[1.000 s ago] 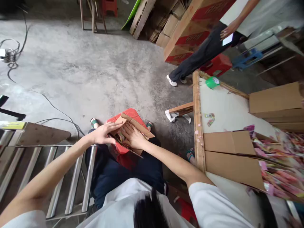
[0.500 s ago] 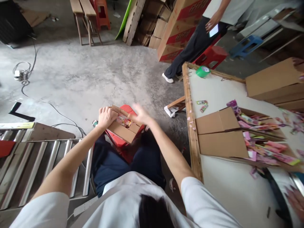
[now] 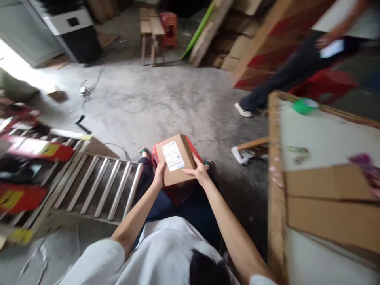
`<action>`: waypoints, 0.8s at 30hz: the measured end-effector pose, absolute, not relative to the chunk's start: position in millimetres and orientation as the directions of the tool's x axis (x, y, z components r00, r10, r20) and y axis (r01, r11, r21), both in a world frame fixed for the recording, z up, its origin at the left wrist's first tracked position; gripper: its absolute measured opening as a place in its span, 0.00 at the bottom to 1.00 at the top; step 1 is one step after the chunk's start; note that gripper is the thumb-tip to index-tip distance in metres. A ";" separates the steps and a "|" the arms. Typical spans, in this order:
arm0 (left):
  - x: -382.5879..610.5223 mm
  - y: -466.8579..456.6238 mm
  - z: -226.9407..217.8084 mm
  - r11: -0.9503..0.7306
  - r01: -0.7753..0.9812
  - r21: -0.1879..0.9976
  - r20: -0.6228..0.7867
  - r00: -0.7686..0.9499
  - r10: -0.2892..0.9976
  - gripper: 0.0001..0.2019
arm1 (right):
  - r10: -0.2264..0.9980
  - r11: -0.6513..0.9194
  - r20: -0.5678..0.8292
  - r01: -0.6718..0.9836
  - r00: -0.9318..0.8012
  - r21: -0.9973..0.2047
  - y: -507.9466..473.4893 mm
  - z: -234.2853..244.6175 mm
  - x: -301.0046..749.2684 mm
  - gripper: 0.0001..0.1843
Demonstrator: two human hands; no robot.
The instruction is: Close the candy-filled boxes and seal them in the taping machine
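A small cardboard box with a white printed label on its face is held over the red stool between my knees. My left hand grips the box at its lower left side. On the right side my right hand holds it, thumb across the labelled face and fingers around the edge. The labelled face is turned up toward me and looks closed. What is inside the box is hidden.
At left stands a roller conveyor with a red and yellow machine. On the right is a wood-edged table with an open carton and green tape. A person holding a phone stands beyond it.
The box was open with colourful packets showing; now a closed, labelled face is up and both hands grip its sides. The view has swung left, showing more of the conveyor.
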State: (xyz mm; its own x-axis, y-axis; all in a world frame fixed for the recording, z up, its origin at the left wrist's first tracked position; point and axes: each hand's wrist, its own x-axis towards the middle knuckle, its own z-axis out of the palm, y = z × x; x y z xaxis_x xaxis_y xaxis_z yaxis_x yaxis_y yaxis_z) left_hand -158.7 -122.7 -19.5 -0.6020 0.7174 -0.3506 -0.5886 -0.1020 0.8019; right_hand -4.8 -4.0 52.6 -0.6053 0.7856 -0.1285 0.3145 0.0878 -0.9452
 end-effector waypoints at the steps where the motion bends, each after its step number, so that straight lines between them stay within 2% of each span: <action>1: -170.1 -139.6 -18.2 -0.127 -0.575 0.808 -0.332 -0.624 0.707 0.34 | 0.762 0.093 -0.104 0.266 -0.640 -0.960 -14.0 54.3 -13.1 0.58; 3: -197.0 -183.3 -8.7 -0.169 -0.474 0.864 -0.269 -0.719 0.641 0.34 | 0.680 0.236 -0.003 0.222 -0.733 -0.946 -41.4 63.5 -43.2 0.60; 5: -219.8 -234.5 9.7 -0.114 -0.228 0.967 -0.158 -0.887 0.434 0.35 | 0.532 0.484 0.106 0.200 -0.840 -0.852 -80.4 79.3 -87.1 0.59; 7: -233.9 -281.6 34.2 0.090 0.093 0.992 0.081 -0.988 0.131 0.39 | 0.339 0.710 0.140 0.156 -0.930 -0.686 -128.8 96.6 -136.4 0.58; 8: -238.3 -300.4 46.7 0.212 0.244 0.946 0.238 -0.970 0.055 0.40 | 0.238 0.790 0.137 0.110 -0.962 -0.604 -153.1 103.6 -160.6 0.57; 9: -241.8 -314.9 58.3 0.310 0.371 0.875 0.367 -0.927 0.075 0.41 | 0.132 0.840 0.125 0.044 -0.983 -0.541 -174.5 108.7 -183.6 0.55; 10: -244.7 -325.2 68.1 0.370 0.476 0.798 0.441 -0.879 0.181 0.43 | 0.025 0.858 0.107 -0.034 -0.994 -0.513 -190.8 111.7 -204.4 0.53; 11: -247.4 -331.3 75.6 0.398 0.557 0.729 0.450 -0.828 0.335 0.45 | -0.082 0.844 0.085 -0.115 -0.993 -0.524 -200.4 112.8 -222.4 0.53; 13: -252.5 -334.7 83.3 0.443 0.645 0.623 0.340 -0.733 0.589 0.52 | -0.234 0.723 0.063 -0.217 -0.970 -0.655 -195.8 112.3 -246.2 0.52; 14: -255.8 -334.1 83.8 0.483 0.660 0.576 0.280 -0.714 0.642 0.56 | -0.249 0.629 0.076 -0.221 -0.966 -0.746 -182.0 112.1 -250.5 0.52; 15: -260.4 -333.5 82.8 0.528 0.663 0.530 0.243 -0.716 0.655 0.57 | -0.205 0.526 0.107 -0.202 -0.973 -0.826 -162.3 112.5 -249.1 0.51; 16: -267.5 -334.1 81.0 0.566 0.662 0.492 0.231 -0.726 0.648 0.54 | -0.103 0.425 0.152 -0.182 -0.983 -0.887 -138.3 113.5 -242.0 0.50; 18: -293.1 -342.7 78.3 0.611 0.657 0.442 0.249 -0.744 0.620 0.44 | 0.161 0.307 0.222 -0.165 -0.962 -0.937 -85.3 115.1 -212.9 0.45; 21: -362.3 -378.8 86.8 0.647 0.632 0.428 0.297 -0.774 0.560 0.34 | 0.411 0.238 0.183 -0.089 -0.893 -0.967 -19.3 105.8 -147.6 0.39; 24: -430.6 -422.2 111.8 0.696 0.588 0.412 0.253 -0.808 0.532 0.36 | 0.544 0.258 0.080 0.076 -0.835 -0.963 2.1 78.1 -76.0 0.35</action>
